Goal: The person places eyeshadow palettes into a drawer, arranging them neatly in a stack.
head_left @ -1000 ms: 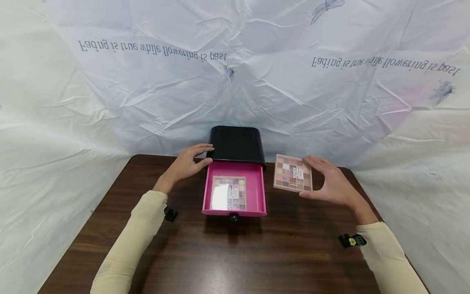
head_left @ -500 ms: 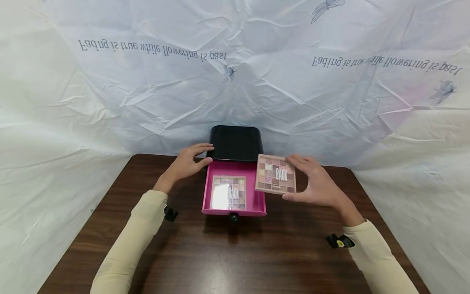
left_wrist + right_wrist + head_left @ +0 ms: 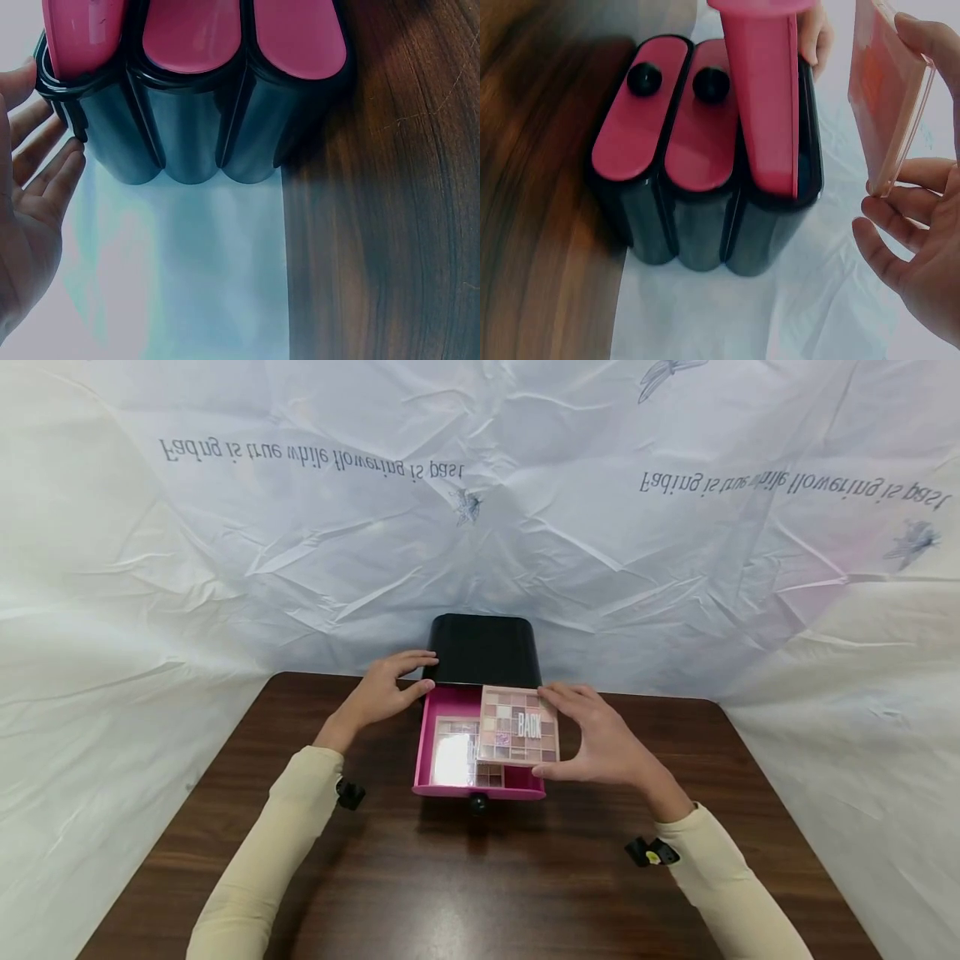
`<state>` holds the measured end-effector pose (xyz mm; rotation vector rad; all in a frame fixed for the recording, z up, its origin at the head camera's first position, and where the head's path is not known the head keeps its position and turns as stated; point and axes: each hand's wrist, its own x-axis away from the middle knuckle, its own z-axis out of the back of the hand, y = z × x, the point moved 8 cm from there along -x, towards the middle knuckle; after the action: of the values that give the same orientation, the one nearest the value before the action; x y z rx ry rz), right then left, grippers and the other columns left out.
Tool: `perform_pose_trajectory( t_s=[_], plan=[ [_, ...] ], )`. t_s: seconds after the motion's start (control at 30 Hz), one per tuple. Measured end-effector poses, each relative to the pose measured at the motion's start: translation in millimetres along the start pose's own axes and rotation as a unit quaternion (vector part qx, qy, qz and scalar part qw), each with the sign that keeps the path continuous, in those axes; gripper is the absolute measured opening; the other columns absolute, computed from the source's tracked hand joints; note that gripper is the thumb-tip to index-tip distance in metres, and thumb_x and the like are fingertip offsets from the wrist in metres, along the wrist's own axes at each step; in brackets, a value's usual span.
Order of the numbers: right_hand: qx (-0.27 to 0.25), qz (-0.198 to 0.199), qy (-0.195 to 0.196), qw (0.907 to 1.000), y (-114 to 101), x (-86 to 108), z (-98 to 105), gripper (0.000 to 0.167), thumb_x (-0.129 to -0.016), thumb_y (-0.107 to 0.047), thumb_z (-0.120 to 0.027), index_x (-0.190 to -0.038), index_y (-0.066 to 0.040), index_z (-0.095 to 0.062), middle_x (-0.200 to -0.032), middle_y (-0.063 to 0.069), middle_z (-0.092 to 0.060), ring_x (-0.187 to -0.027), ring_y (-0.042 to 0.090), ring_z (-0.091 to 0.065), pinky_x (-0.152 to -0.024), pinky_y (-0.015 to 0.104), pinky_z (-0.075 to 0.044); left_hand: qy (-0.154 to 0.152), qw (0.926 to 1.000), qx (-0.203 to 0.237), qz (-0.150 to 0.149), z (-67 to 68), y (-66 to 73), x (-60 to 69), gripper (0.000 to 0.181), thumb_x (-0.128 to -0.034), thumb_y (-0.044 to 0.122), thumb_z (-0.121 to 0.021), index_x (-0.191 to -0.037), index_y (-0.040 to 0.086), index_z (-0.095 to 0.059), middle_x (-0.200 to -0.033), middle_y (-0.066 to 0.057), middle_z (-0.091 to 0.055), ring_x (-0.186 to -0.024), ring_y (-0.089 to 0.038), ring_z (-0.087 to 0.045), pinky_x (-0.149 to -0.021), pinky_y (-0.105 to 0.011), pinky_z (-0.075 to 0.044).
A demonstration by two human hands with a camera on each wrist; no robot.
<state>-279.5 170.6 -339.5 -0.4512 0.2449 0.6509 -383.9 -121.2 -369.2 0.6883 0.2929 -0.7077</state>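
Note:
My right hand (image 3: pixel 600 743) pinches a square pink eyeshadow palette (image 3: pixel 519 727) marked "BACK" by its right side, thumb at the near edge and fingers at the far one. The palette is above the pulled-out pink drawer (image 3: pixel 422 752), covering part of a similar palette (image 3: pixel 453 758) lying inside. In the right wrist view a space shows between the held palette (image 3: pixel 889 97) and the drawer (image 3: pixel 765 105). At the left side of the black drawer unit (image 3: pixel 483 652), my left hand (image 3: pixel 384 693) rests thumb and fingertips against its top portion, fingers fairly straight.
Below the pulled-out drawer, two more pink drawers (image 3: pixel 640 112) with black knobs (image 3: pixel 711 85) are closed. The unit stands at the back of a brown wooden table (image 3: pixel 480 885). Behind and beside the table hangs white printed sheeting (image 3: pixel 360 552).
My right hand has carried the palette leftward, from beside the unit to over the drawer and partly over the other palette. The left hand has stayed put.

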Motion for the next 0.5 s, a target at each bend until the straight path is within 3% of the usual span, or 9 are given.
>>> perform_pose_trajectory(
  t_s=[0.5],
  plan=[
    [-0.016,0.017,-0.032,0.9992,-35,-23.5,-29,0.109,-0.068,-0.067,-0.084,-0.154,-0.011,-0.048,-0.156,0.012,-0.046,-0.138,0.028,-0.042,-0.107,0.056,-0.047,0.000,1.0000,-0.004,0.005,-0.3,-0.4,0.8,0.050,-0.1002,0.038,-0.067,-0.143,0.014,-0.062,-0.150,-0.007,-0.055,-0.135,-0.031,-0.055,-0.112,-0.053,-0.042]
  ],
)
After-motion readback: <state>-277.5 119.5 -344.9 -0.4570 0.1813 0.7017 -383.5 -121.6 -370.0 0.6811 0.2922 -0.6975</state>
